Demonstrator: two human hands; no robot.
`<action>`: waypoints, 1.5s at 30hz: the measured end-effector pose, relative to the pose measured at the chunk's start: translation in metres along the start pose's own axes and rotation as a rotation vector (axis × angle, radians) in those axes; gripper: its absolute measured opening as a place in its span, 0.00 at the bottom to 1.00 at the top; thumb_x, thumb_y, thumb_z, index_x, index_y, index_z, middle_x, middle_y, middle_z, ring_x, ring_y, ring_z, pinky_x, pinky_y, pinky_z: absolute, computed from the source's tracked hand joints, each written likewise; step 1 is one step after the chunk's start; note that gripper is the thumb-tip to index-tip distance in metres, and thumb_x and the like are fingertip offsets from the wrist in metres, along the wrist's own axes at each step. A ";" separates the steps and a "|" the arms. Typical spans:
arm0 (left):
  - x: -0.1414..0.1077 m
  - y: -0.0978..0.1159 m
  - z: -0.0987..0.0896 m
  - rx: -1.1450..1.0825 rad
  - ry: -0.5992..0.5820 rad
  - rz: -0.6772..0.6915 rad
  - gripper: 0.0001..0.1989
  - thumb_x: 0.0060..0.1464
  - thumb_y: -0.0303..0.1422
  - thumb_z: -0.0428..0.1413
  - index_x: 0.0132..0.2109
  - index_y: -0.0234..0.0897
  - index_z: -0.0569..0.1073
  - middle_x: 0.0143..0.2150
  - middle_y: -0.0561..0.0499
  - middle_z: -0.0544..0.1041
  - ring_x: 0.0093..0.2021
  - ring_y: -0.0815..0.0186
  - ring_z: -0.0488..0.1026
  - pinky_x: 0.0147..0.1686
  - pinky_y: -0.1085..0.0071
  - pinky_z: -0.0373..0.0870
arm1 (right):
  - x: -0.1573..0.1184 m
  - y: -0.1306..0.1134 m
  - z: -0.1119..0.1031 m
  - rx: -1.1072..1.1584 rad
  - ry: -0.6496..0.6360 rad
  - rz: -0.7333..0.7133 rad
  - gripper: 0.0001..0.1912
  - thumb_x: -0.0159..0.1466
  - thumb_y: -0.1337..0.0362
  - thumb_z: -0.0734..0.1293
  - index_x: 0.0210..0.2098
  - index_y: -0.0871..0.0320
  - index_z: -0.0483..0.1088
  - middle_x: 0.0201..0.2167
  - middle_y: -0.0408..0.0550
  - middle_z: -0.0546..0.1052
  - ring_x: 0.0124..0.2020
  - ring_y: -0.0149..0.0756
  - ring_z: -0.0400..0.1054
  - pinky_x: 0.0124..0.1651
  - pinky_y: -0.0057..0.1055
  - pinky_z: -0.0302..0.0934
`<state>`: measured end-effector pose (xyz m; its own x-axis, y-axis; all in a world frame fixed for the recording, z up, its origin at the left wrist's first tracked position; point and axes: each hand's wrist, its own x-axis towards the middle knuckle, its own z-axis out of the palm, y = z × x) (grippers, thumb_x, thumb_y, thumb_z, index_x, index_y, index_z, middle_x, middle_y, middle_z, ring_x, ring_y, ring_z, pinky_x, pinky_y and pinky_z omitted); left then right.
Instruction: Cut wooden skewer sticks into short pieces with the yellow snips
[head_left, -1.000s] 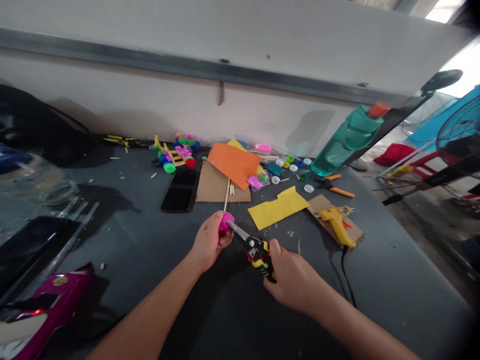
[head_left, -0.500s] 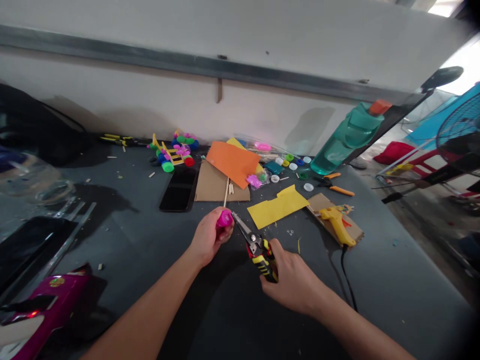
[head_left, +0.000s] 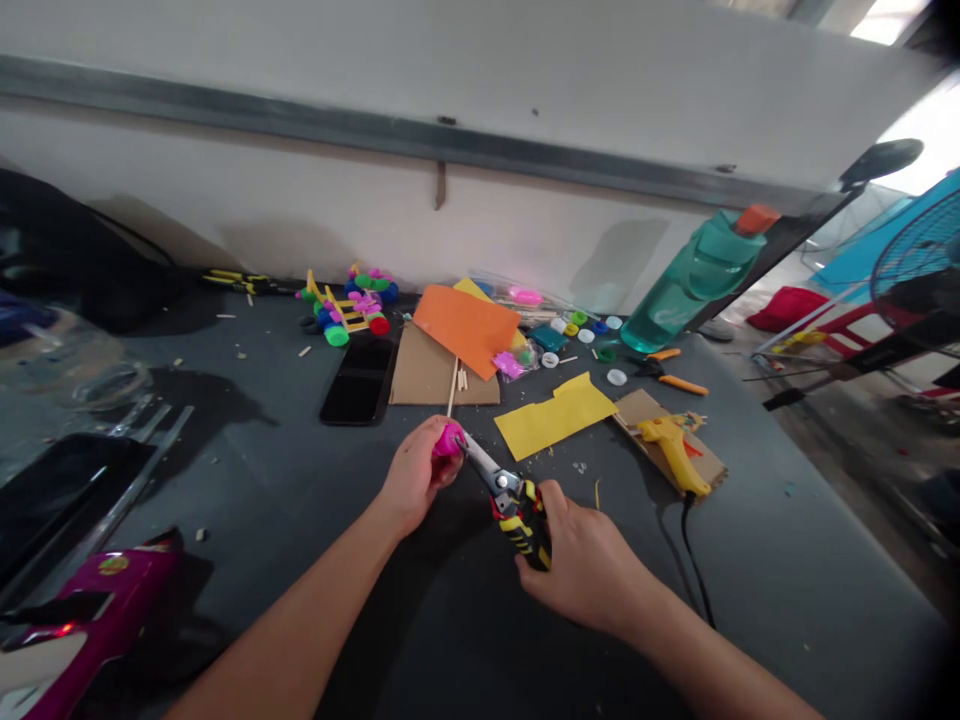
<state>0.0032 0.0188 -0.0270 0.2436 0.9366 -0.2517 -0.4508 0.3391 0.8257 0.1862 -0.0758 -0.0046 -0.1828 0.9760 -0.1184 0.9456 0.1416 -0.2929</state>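
The bench carries work that appears partway along. At near centre, the 2 hands meet through a tool: the left hand has its fingers and thumb closed around a pink cap, while the right hand, lower and to the right, is clamped on the handles of the snips. At far left of centre, a bright assembly of yellow sticks and coloured caps looks already joined. The snips' tip touches the pink cap; whether it has cut or pierced it cannot be told. Loose caps, at far right of centre, look unused.

Materials, in descending size: a translucent teal bottle, tilted, orange-topped; a flat brown cardboard beside a glossy black phone; a smooth orange sheet overlapping the cardboard; a notched yellow sheet to its near right; and a moulded yellow glue gun at right. The snips combine pale metal blades with black-and-yellow grips. The pink cap is round and appears to be plastic. A slender pale stick runs toward it, their contact unclear. Short pale pieces, seemingly wood, lie on the cardboard.
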 end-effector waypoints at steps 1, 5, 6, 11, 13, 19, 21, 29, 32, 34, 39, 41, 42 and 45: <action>0.000 0.001 0.000 -0.010 0.011 -0.006 0.07 0.52 0.32 0.48 0.30 0.34 0.66 0.18 0.56 0.63 0.15 0.76 0.57 0.13 0.80 0.48 | 0.000 0.001 0.000 -0.018 0.018 0.004 0.17 0.51 0.57 0.62 0.37 0.57 0.55 0.27 0.45 0.71 0.26 0.38 0.68 0.27 0.29 0.47; -0.001 0.007 -0.003 -0.068 0.013 -0.006 0.02 0.46 0.29 0.50 0.30 0.35 0.66 0.26 0.52 0.69 0.22 0.70 0.66 0.13 0.78 0.59 | 0.003 0.005 -0.003 -0.097 0.111 0.069 0.18 0.51 0.57 0.62 0.38 0.57 0.57 0.26 0.45 0.70 0.26 0.40 0.68 0.28 0.30 0.49; -0.002 0.009 -0.004 -0.063 0.002 0.001 0.02 0.44 0.28 0.51 0.30 0.35 0.66 0.28 0.51 0.70 0.24 0.69 0.68 0.14 0.77 0.62 | 0.004 0.007 -0.005 -0.115 0.135 0.088 0.18 0.51 0.57 0.62 0.39 0.58 0.57 0.27 0.46 0.70 0.27 0.40 0.68 0.28 0.30 0.50; -0.004 0.006 -0.001 0.117 -0.032 0.016 0.06 0.48 0.33 0.54 0.29 0.34 0.68 0.25 0.53 0.66 0.24 0.69 0.66 0.16 0.74 0.67 | 0.008 0.018 -0.008 -0.180 0.208 0.098 0.20 0.51 0.57 0.62 0.41 0.58 0.59 0.32 0.49 0.71 0.33 0.42 0.68 0.33 0.33 0.55; -0.003 0.003 0.001 0.208 -0.019 -0.007 0.10 0.49 0.38 0.55 0.30 0.34 0.70 0.24 0.53 0.66 0.24 0.69 0.66 0.16 0.75 0.67 | 0.009 0.021 -0.009 -0.213 0.216 0.068 0.20 0.50 0.58 0.63 0.41 0.58 0.59 0.35 0.50 0.71 0.35 0.44 0.67 0.36 0.35 0.56; -0.002 -0.002 0.002 0.326 0.031 0.003 0.09 0.46 0.36 0.58 0.27 0.34 0.71 0.23 0.53 0.67 0.25 0.69 0.67 0.18 0.75 0.68 | 0.009 0.024 -0.012 -0.318 0.206 -0.002 0.21 0.50 0.60 0.63 0.42 0.60 0.62 0.37 0.53 0.70 0.39 0.47 0.64 0.41 0.38 0.55; -0.002 -0.002 0.001 0.303 0.046 0.016 0.08 0.46 0.35 0.58 0.29 0.34 0.72 0.24 0.53 0.68 0.25 0.69 0.67 0.18 0.75 0.68 | 0.009 0.025 -0.012 -0.335 0.205 -0.015 0.22 0.50 0.61 0.63 0.43 0.61 0.62 0.38 0.54 0.70 0.39 0.47 0.64 0.41 0.39 0.55; -0.002 -0.001 0.002 0.256 0.112 0.028 0.13 0.47 0.40 0.58 0.26 0.33 0.71 0.23 0.52 0.68 0.22 0.71 0.66 0.17 0.75 0.65 | 0.009 0.030 -0.011 -0.342 0.262 -0.038 0.23 0.49 0.60 0.63 0.44 0.62 0.62 0.38 0.55 0.70 0.38 0.47 0.63 0.40 0.39 0.55; -0.004 0.000 0.004 0.335 0.005 -0.037 0.12 0.47 0.40 0.57 0.32 0.34 0.75 0.22 0.51 0.70 0.22 0.70 0.67 0.18 0.75 0.65 | 0.009 0.029 -0.011 -0.343 0.271 -0.039 0.22 0.49 0.60 0.63 0.43 0.61 0.62 0.37 0.55 0.70 0.38 0.47 0.63 0.40 0.39 0.55; -0.005 0.001 0.005 0.368 -0.061 -0.090 0.11 0.46 0.38 0.58 0.34 0.34 0.76 0.21 0.50 0.71 0.21 0.71 0.66 0.18 0.76 0.64 | 0.008 0.028 -0.011 -0.332 0.261 -0.037 0.22 0.49 0.61 0.63 0.43 0.61 0.62 0.38 0.55 0.70 0.39 0.47 0.63 0.40 0.39 0.55; -0.005 0.002 0.004 0.342 -0.106 -0.084 0.05 0.45 0.33 0.59 0.29 0.35 0.76 0.23 0.49 0.73 0.21 0.70 0.68 0.18 0.77 0.63 | 0.008 0.026 -0.011 -0.298 0.241 -0.032 0.23 0.49 0.61 0.63 0.44 0.61 0.62 0.38 0.56 0.69 0.39 0.48 0.63 0.41 0.40 0.55; -0.005 0.003 0.003 0.335 -0.114 -0.055 0.05 0.45 0.32 0.59 0.27 0.35 0.74 0.23 0.49 0.72 0.22 0.70 0.68 0.17 0.77 0.62 | 0.008 0.026 -0.011 -0.294 0.248 -0.028 0.23 0.49 0.60 0.63 0.44 0.61 0.61 0.38 0.56 0.69 0.39 0.48 0.63 0.41 0.40 0.55; -0.005 0.003 0.003 0.343 -0.118 -0.044 0.05 0.45 0.32 0.59 0.26 0.35 0.74 0.23 0.50 0.72 0.22 0.70 0.67 0.17 0.77 0.62 | 0.009 0.026 -0.012 -0.292 0.250 -0.022 0.23 0.49 0.60 0.63 0.44 0.62 0.61 0.38 0.56 0.69 0.40 0.48 0.63 0.41 0.40 0.55; -0.006 0.002 0.003 0.420 -0.137 -0.038 0.10 0.46 0.34 0.58 0.22 0.35 0.71 0.20 0.51 0.70 0.20 0.72 0.65 0.17 0.78 0.61 | 0.009 0.028 -0.012 -0.277 0.249 0.003 0.23 0.49 0.59 0.63 0.44 0.62 0.61 0.39 0.56 0.69 0.40 0.48 0.63 0.42 0.39 0.55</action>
<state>0.0033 0.0133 -0.0220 0.3776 0.8944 -0.2395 -0.0579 0.2810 0.9580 0.2144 -0.0610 -0.0024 -0.1407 0.9821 0.1254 0.9893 0.1444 -0.0205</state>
